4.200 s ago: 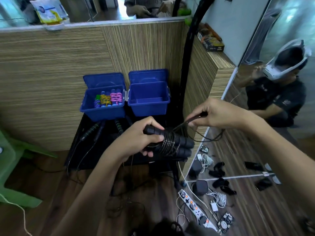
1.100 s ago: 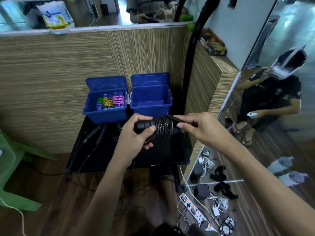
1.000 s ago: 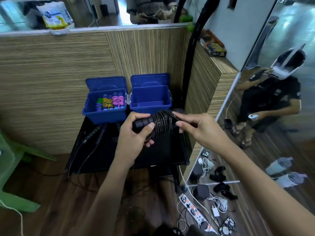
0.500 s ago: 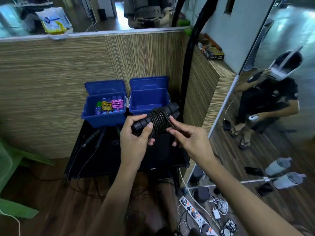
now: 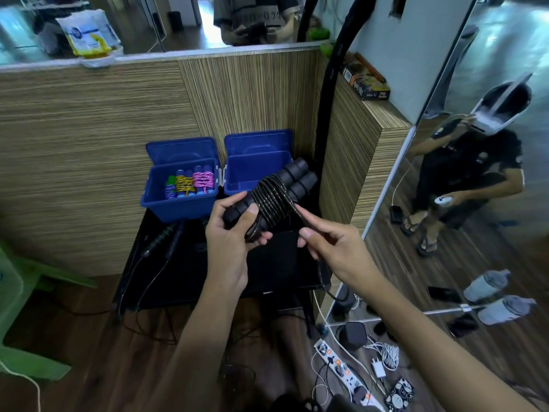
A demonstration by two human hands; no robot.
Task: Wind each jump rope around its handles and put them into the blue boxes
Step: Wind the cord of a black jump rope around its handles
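My left hand (image 5: pixel 234 233) grips a black jump rope (image 5: pixel 274 197) by its two handles, held side by side, with the cord coiled several turns around them. My right hand (image 5: pixel 332 248) pinches the loose end of the cord just right of the coil; a short tail hangs below it. Behind stand two open blue boxes: the left box (image 5: pixel 181 209) holds wound ropes in pink, yellow and purple, the right box (image 5: pixel 237 188) shows nothing inside. Another black jump rope (image 5: pixel 160 239) lies unwound on the black table (image 5: pixel 208 281).
A wooden partition rises behind the boxes and to the right. A mirror on the right reflects a seated person. A power strip (image 5: pixel 341 370), chargers and cables lie on the floor at lower right. A green plastic chair (image 5: pixel 17 292) stands at left.
The long free cord has been wound onto the handles, leaving a short tail. The bundle has tilted up toward the right box, and my right hand has dropped below and right of the coil.
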